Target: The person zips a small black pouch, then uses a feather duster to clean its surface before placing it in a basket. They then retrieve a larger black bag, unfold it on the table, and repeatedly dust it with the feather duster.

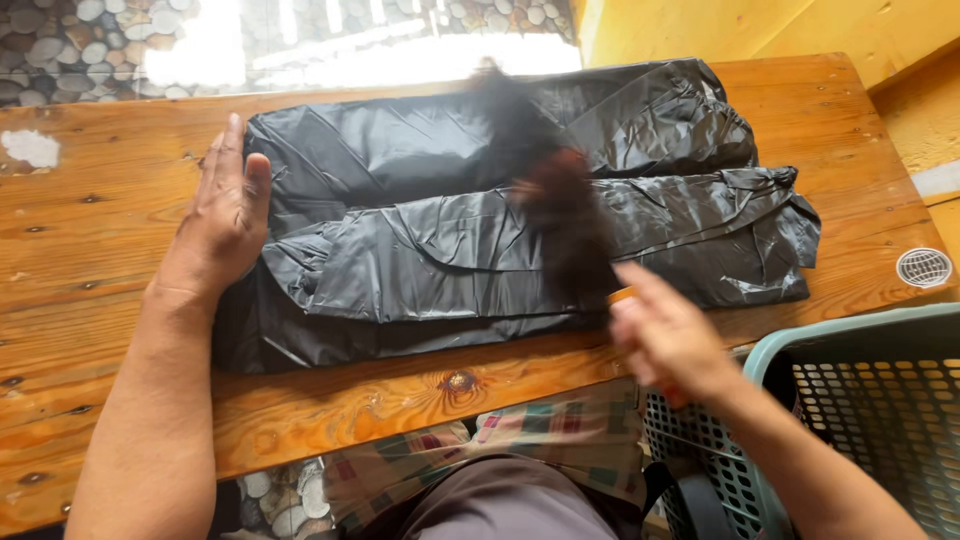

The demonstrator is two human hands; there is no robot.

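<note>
A shiny black plastic garment (420, 260) lies folded flat across the wooden table (90, 260). My left hand (225, 215) rests palm down on the garment's left edge, fingers together and pointing away from me. My right hand (665, 335) is blurred by motion at the garment's near right edge. It grips something with a small orange part, from which a dark blurred object (555, 195) reaches up over the middle of the garment. What that object is cannot be told from the blur.
A teal plastic laundry basket (860, 350) stands at the lower right, beside my lap with its checked cloth (560, 430). A round white disc (923, 267) sits near the table's right edge. Pebble flooring lies beyond the table, with a yellow wall at the top right.
</note>
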